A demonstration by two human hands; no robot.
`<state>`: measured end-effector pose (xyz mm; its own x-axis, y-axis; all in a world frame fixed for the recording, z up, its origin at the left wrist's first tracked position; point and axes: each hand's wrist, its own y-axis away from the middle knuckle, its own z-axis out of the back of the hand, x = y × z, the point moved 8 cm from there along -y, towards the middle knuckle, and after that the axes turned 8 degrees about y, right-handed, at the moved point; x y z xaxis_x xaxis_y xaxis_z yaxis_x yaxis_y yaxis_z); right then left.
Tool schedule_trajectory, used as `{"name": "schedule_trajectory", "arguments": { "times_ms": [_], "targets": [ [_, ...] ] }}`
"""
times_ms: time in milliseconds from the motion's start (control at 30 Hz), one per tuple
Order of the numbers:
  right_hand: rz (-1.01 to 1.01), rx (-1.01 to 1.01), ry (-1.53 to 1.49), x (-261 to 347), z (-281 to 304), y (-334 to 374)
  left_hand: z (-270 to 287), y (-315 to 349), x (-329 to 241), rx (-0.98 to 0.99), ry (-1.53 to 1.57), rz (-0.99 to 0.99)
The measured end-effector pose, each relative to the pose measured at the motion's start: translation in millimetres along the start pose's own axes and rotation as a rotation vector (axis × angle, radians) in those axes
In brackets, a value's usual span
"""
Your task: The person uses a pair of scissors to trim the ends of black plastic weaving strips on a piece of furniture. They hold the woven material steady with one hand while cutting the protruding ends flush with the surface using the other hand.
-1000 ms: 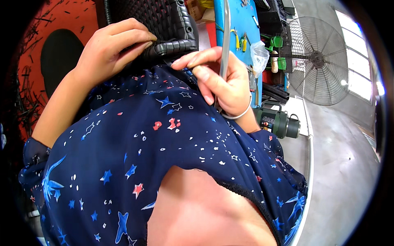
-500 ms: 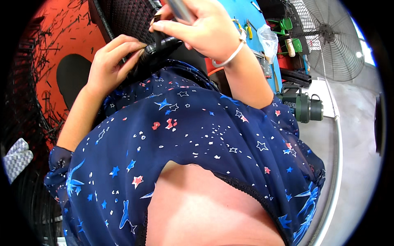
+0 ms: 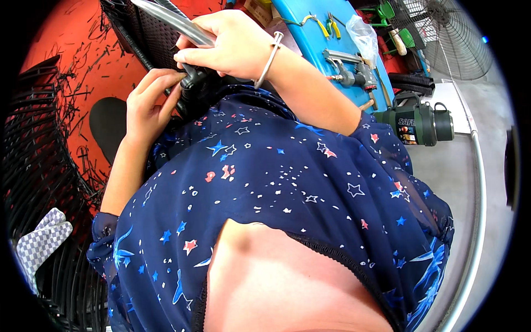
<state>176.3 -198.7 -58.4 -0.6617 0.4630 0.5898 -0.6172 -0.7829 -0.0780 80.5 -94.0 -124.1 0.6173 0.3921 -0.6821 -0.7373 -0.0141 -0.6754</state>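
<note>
My right hand (image 3: 237, 45) is closed round a silver metal tool (image 3: 172, 23), long and tapering; its exact kind is unclear. The tool points to the upper left, over a black woven rattan piece (image 3: 152, 37) across my lap. Thumb and fingers of that hand also pinch near a black flat strip (image 3: 189, 71) at the wrapped edge of the piece. Beside it, my left hand (image 3: 150, 105) is closed, fingertips pressed together against the same edge. What lies between those fingertips is mostly hidden.
On the right, a blue table (image 3: 298, 33) bears yellow-handled pliers (image 3: 333, 26), an air tool (image 3: 357, 76) and a clear plastic bag (image 3: 362, 37). Beyond stand a dark green jug (image 3: 417, 123) and a fan (image 3: 442, 39). Black strip scraps litter the red floor (image 3: 83, 50); black woven work (image 3: 44, 149) stands left.
The view has shifted, showing more of the blue table. My right hand has tilted the metal tool so its length shows toward the upper left. My left hand stays at the edge.
</note>
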Motion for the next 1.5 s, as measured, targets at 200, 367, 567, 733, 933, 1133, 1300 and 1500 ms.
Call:
{"name": "schedule_trajectory", "arguments": {
  "times_ms": [200, 367, 567, 733, 933, 1133, 1300, 1500],
  "targets": [
    [0.034, -0.094, -0.005, 9, 5, 7, 16, -9, -12, -0.083, -0.158, -0.114],
    [-0.058, -0.068, -0.222, 12, 3, 32, 38, -19, -40, -0.230, -0.332, -0.323],
    [-0.143, 0.047, -0.439, 28, -13, 39, 46, -24, -63, -0.234, -0.281, -0.328],
    [-0.066, 0.099, -0.484, 43, -27, 35, 54, -18, -60, -0.388, -0.098, -0.118],
    [-0.139, 0.180, -0.637, 55, -37, 33, 22, 14, 30, -0.686, 0.831, 0.618],
    [-0.247, 0.096, -0.549, 30, -27, 37, 3, 8, 33, -0.598, 0.837, 0.493],
    [-0.187, 0.147, -0.613, 29, -26, 43, -20, 21, 49, -0.486, 0.802, 0.537],
    [-0.146, 0.130, -0.605, 12, -13, 66, -44, 28, 44, -0.314, 0.796, 0.505]
  ]
}}
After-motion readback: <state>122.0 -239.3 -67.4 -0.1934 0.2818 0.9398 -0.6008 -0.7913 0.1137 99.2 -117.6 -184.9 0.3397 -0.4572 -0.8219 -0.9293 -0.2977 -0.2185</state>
